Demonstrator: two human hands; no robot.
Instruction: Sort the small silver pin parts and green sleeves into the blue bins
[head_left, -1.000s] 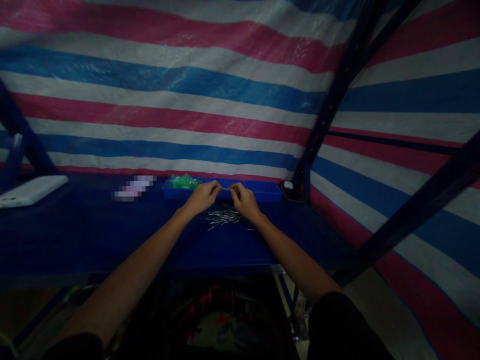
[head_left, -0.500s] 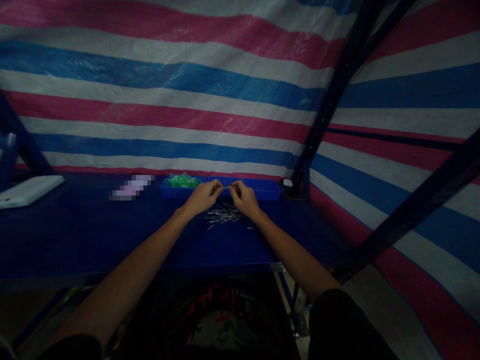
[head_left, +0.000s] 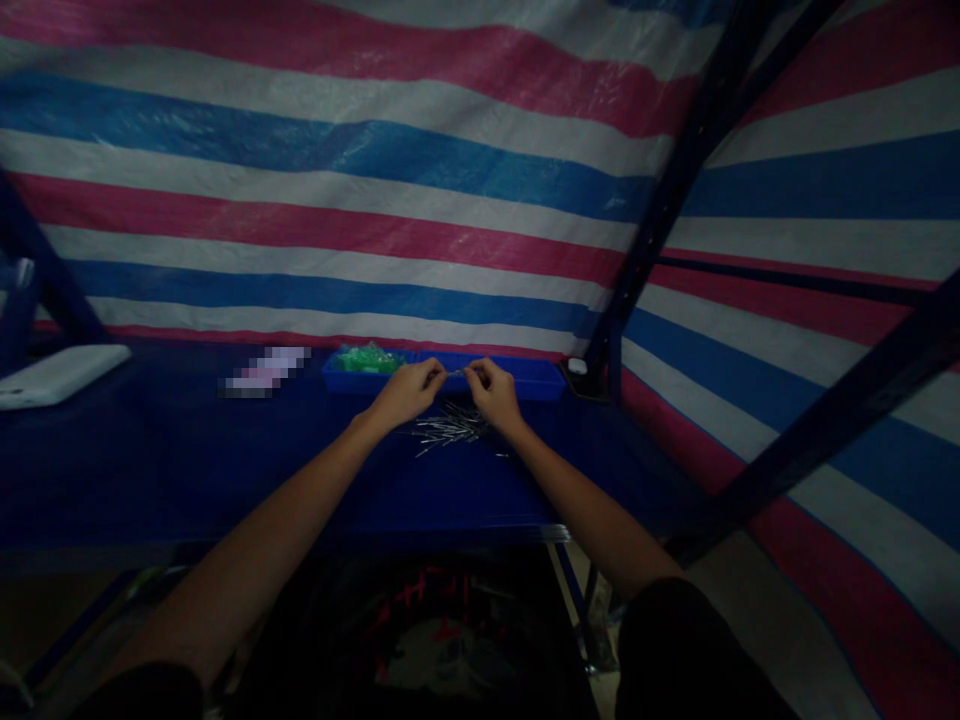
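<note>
My left hand (head_left: 412, 388) and my right hand (head_left: 491, 393) face each other above the blue table, both with fingers pinched. Between their fingertips runs a thin, shiny metal piece (head_left: 456, 373), held at its two ends; its exact kind is too small to make out. Just below the hands lies a loose heap of thin silvery metal pins (head_left: 452, 428). One short pin lies apart from the heap, near my right wrist. Behind the hands is a blue tray (head_left: 536, 378), partly covered by them. In its left part sits a bright green bundle in clear plastic (head_left: 367, 358).
A white flat box (head_left: 64, 375) lies at the table's far left, and a blurred pinkish item (head_left: 266, 372) left of the tray. A small white object on a dark pad (head_left: 577, 368) is by the right post. Striped sheeting (head_left: 337, 220) hangs behind.
My right hand has shifted slightly right, so the gap between the fingertips is a little wider and more of the thin metal piece shows. My left hand is nearly still.
</note>
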